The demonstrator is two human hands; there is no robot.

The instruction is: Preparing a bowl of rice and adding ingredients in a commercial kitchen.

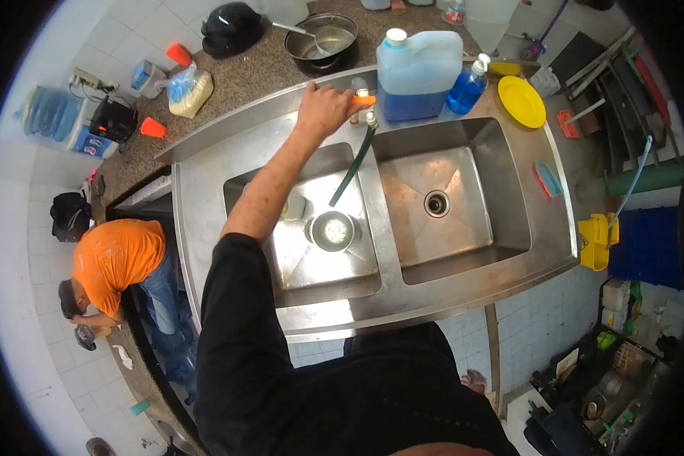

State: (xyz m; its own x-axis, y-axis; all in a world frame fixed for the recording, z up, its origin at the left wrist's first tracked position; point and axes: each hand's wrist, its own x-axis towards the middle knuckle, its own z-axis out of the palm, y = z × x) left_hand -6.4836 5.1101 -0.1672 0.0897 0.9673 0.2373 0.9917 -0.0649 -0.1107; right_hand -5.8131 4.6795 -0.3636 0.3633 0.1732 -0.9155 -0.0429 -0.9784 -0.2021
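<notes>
My left hand (326,107) reaches over the back rim of a steel double sink (390,239), its fingers at the orange handle (363,101) of the tap. A dark green hose (353,165) hangs from the tap into the left basin. Below the hose's end stands a round metal cup or small pot (333,231), with a bright, light-coloured patch inside. Beside it, partly behind my forearm, lies a greenish-clear container (293,206). The right basin (433,199) shows its drain. My right hand is out of view.
Behind the sink stand a large jug of blue liquid (416,77) and a blue pump bottle (467,88). A yellow plate (521,101) and a brush (547,179) lie at the right. A black pan (321,43) sits on the counter. A person in orange (119,253) leans over the left counter.
</notes>
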